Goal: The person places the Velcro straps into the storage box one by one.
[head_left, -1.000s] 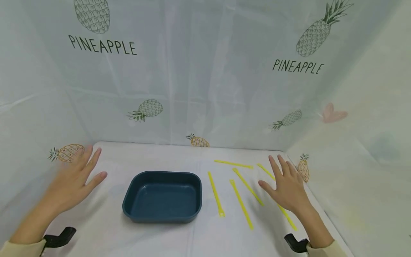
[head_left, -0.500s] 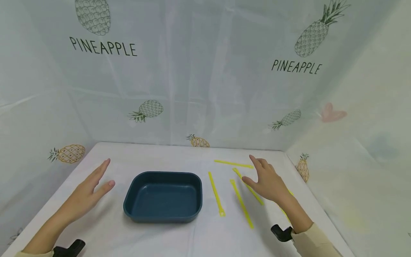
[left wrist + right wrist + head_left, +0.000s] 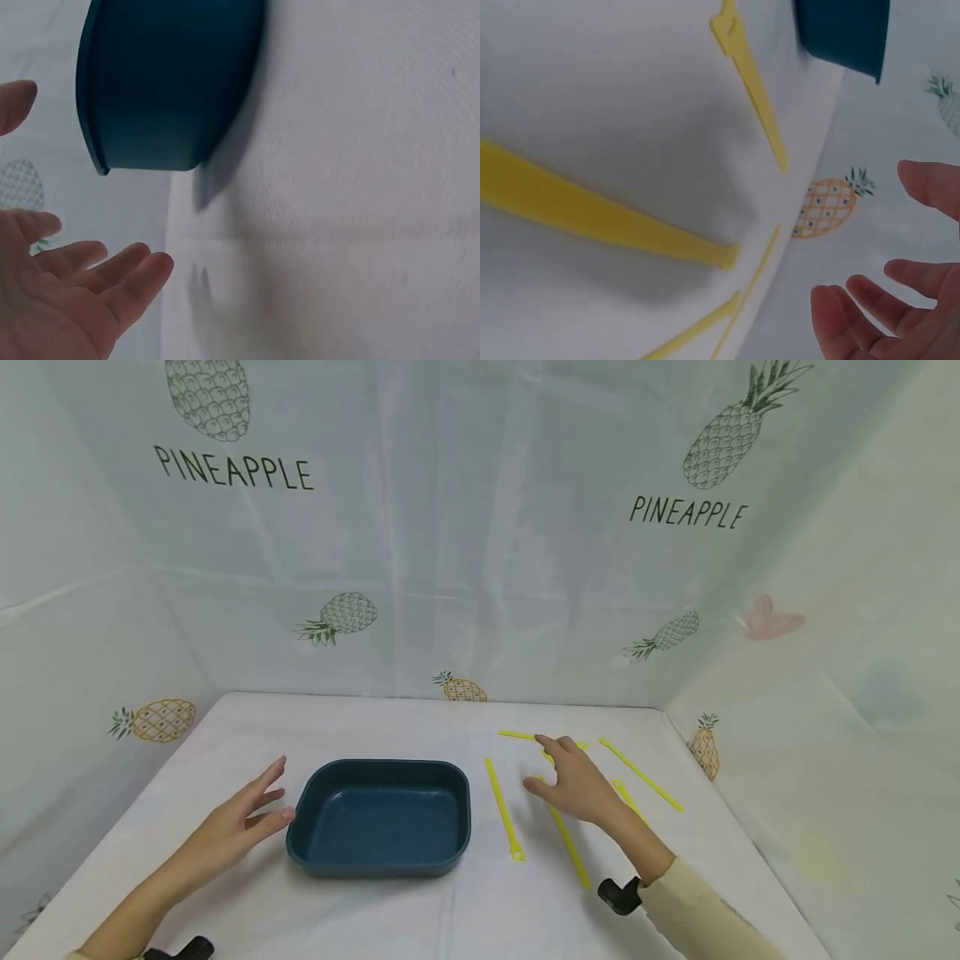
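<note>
A dark blue rectangular tub (image 3: pixel 378 868) with rounded corners sits on the white table, nothing inside it. My left hand (image 3: pixel 225 839) hovers at its left side, fingers loosely extended and thumb near the rim; in the left wrist view a gap shows between hand (image 3: pixel 82 304) and tub (image 3: pixel 169 90). Over the yellow plastic strips my right hand (image 3: pixel 579 787) is held with loosely bent fingers, gripping nothing. One strip (image 3: pixel 504 810) lies between tub and right hand, another (image 3: pixel 572 852) below that hand. In the right wrist view, a strip (image 3: pixel 607 210) lies apart from the fingers.
Further strips lie at the back (image 3: pixel 516 734) and right (image 3: pixel 642 774); one (image 3: pixel 628 797) is partly hidden behind the right arm. Pineapple-printed curtain (image 3: pixel 465 527) encloses the table's back and sides. Black wrist mounts (image 3: pixel 619 896) sit at both cuffs.
My right hand has moved left across the strips, uncovering the rightmost one. The left hand has come right and nearer, close to the tub's left rim. Tub and strips stay put.
</note>
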